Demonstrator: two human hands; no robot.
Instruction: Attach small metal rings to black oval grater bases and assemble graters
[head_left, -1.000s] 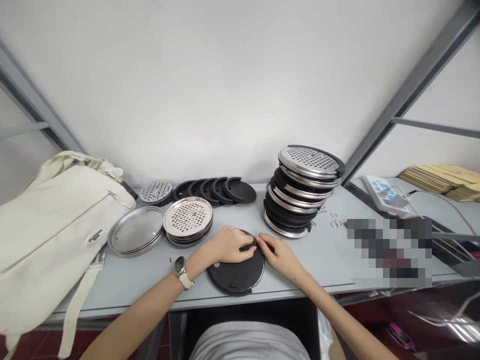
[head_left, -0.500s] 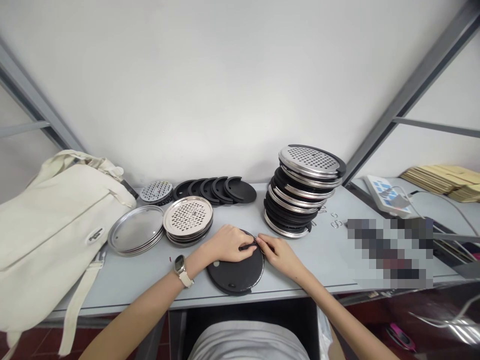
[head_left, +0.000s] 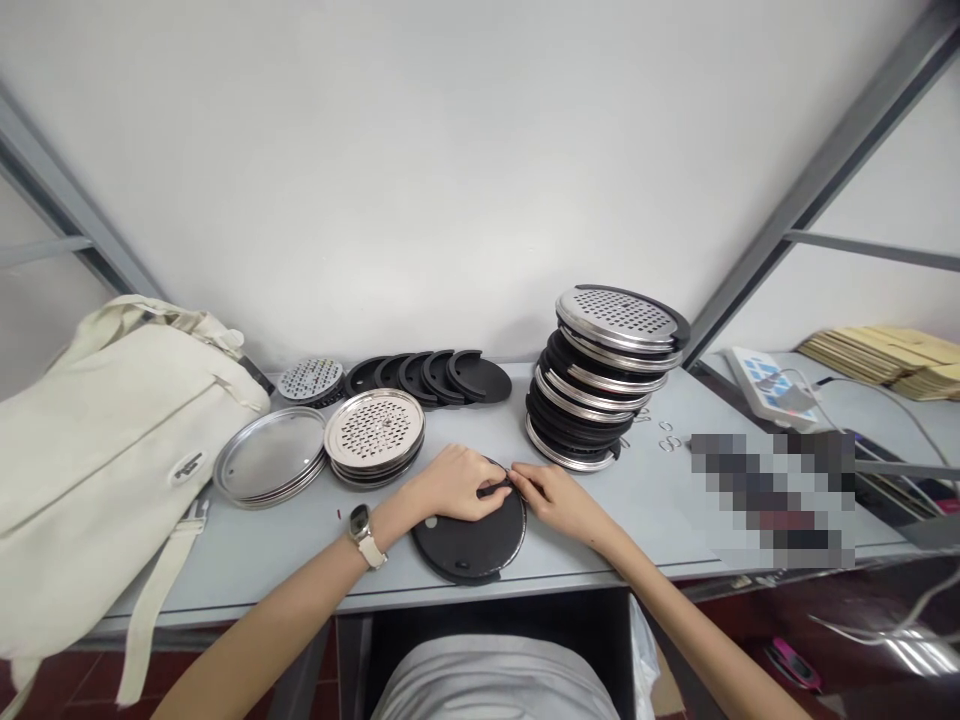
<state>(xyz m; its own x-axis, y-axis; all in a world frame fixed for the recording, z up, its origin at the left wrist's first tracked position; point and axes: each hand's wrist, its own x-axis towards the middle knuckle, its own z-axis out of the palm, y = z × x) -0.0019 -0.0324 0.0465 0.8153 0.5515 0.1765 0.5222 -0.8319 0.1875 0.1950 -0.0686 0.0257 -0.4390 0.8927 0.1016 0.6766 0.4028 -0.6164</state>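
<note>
Left hand [head_left: 461,485] and right hand [head_left: 553,502] clamp a black disc [head_left: 472,548] by its far edge, fingertips close together, on a gray table [head_left: 664,520].

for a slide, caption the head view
Left hand and right hand at work on a black disc, tall stack of plates beyond.

Bright, even light covers the wall [head_left: 450,180], with a faint shadow beside the tall stack [head_left: 606,410]. Glare streaks the floor [head_left: 921,655], the edges look stretched, and pixelation masks part of the table [head_left: 675,515].
</note>
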